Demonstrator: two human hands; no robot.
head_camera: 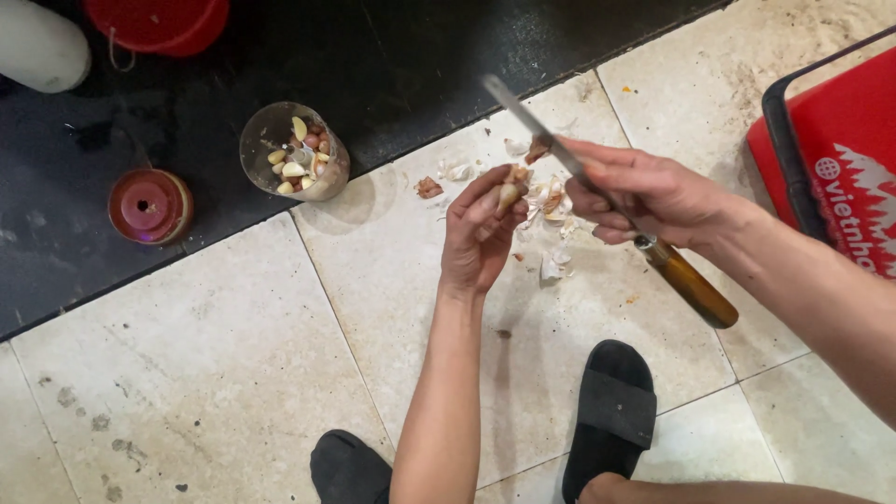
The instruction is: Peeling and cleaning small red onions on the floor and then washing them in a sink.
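Peels (551, 210) are lying on the pale floor tiles (224, 373) under both hands. Left hand (481, 233) is pinching a small garlic clove (509, 194); right hand (644, 196) is gripping a brown-handled knife (607, 201). Clear cup of peeled cloves (294, 154) is sitting at ten o'clock, red crate (835, 159) at three, black sandals (611, 411) at six.

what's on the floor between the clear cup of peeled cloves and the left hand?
Head view: one reddish skin scrap and whitish peel bits lie on the tile between cup and left hand.
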